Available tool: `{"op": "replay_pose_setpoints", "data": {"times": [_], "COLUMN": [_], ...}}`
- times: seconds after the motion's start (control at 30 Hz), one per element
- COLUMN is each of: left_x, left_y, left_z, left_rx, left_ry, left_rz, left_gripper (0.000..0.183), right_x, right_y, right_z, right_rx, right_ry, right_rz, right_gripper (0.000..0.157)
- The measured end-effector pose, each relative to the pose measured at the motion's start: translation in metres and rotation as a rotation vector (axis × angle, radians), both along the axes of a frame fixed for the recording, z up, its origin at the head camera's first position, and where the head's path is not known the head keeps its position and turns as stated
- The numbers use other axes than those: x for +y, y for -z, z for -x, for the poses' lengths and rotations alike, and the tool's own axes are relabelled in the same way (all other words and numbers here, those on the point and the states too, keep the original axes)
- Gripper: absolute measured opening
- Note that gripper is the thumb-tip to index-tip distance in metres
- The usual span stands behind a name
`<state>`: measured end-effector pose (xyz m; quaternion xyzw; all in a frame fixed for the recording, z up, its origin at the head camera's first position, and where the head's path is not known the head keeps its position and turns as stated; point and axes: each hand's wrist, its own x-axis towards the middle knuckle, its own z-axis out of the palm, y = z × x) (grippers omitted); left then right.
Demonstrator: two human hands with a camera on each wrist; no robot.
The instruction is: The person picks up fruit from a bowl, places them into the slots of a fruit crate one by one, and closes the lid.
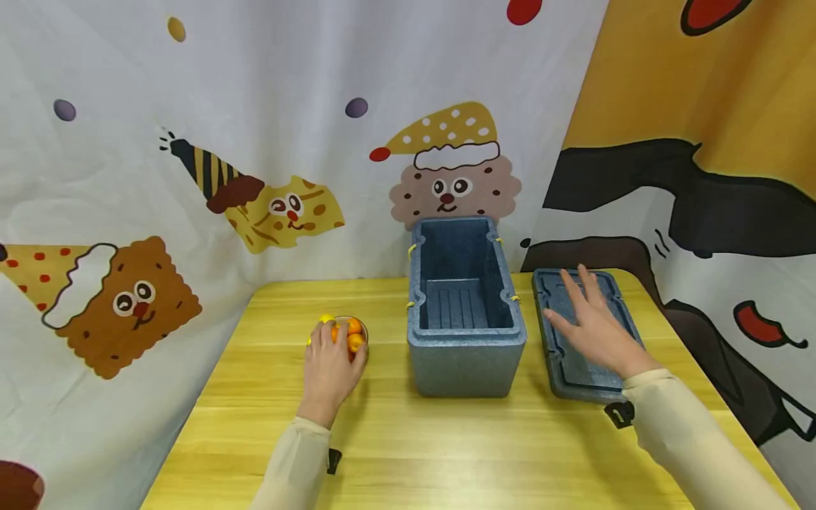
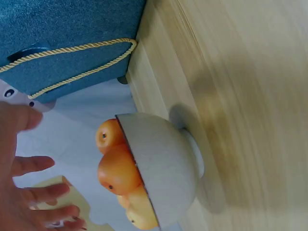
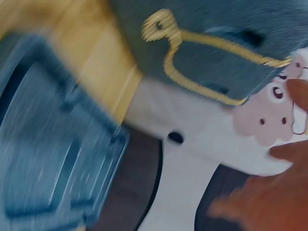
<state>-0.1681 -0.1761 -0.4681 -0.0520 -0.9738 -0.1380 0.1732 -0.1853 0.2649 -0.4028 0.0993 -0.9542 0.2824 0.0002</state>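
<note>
A pale, round footed bowl (image 2: 166, 163) holds several orange fruits (image 2: 120, 171) and yellowish fruits (image 2: 140, 209) heaped above its rim. Over this bowl my left hand (image 1: 328, 372) reaches from the front, hiding part of the fruit in the head view. In the left wrist view, the left hand (image 2: 36, 192) has its fingers spread, a gap away from the fruits. My right hand (image 1: 602, 336) hovers above a grey-blue lid (image 1: 576, 372) with fingers spread and nothing held. The lid (image 3: 53, 149) lies flat on the table, and the right hand (image 3: 274, 197) looks blurred in its wrist view.
Between the hands stands a deep grey-blue box (image 1: 468, 368) without its lid on, ridged inside. Yellow rope handles (image 2: 91, 45) hang on its sides. The light wooden table (image 1: 440, 453) meets a cartoon-printed curtain (image 1: 357, 241) at its back edge.
</note>
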Motion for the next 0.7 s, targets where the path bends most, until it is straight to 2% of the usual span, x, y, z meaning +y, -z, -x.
{"op": "replay_pose_setpoints", "data": {"times": [0.07, 0.17, 0.23, 0.33, 0.43, 0.5, 0.57, 0.7], "left_x": [-0.003, -0.008, -0.011, -0.014, -0.017, -0.019, -0.02, -0.021], "left_y": [0.004, 0.009, 0.01, 0.011, 0.012, 0.013, 0.015, 0.015], "left_z": [-0.002, -0.003, -0.004, -0.003, -0.003, -0.002, 0.0, 0.007], "left_rx": [0.097, 0.197, 0.221, 0.218, 0.215, 0.229, 0.245, 0.27], "left_ry": [0.026, 0.068, 0.099, 0.145, 0.191, 0.226, 0.259, 0.298], "left_rz": [-0.04, -0.119, -0.169, -0.227, -0.281, -0.318, -0.346, -0.385], "left_gripper": [0.045, 0.04, 0.041, 0.042, 0.043, 0.043, 0.043, 0.043], "right_x": [-0.011, -0.029, -0.038, -0.049, -0.058, -0.062, -0.065, -0.064], "right_y": [-0.005, -0.006, -0.006, -0.004, 0.0, 0.003, 0.005, 0.007], "right_z": [0.004, 0.014, 0.02, 0.025, 0.029, 0.032, 0.034, 0.035], "right_rx": [0.003, 0.047, 0.067, 0.059, 0.021, 0.0, -0.008, 0.035], "right_ry": [-0.051, -0.122, -0.155, -0.181, -0.194, -0.198, -0.199, -0.193], "right_rz": [0.142, 0.338, 0.439, 0.554, 0.614, 0.616, 0.598, 0.529], "right_gripper": [0.078, 0.069, 0.064, 0.059, 0.057, 0.058, 0.058, 0.056]}}
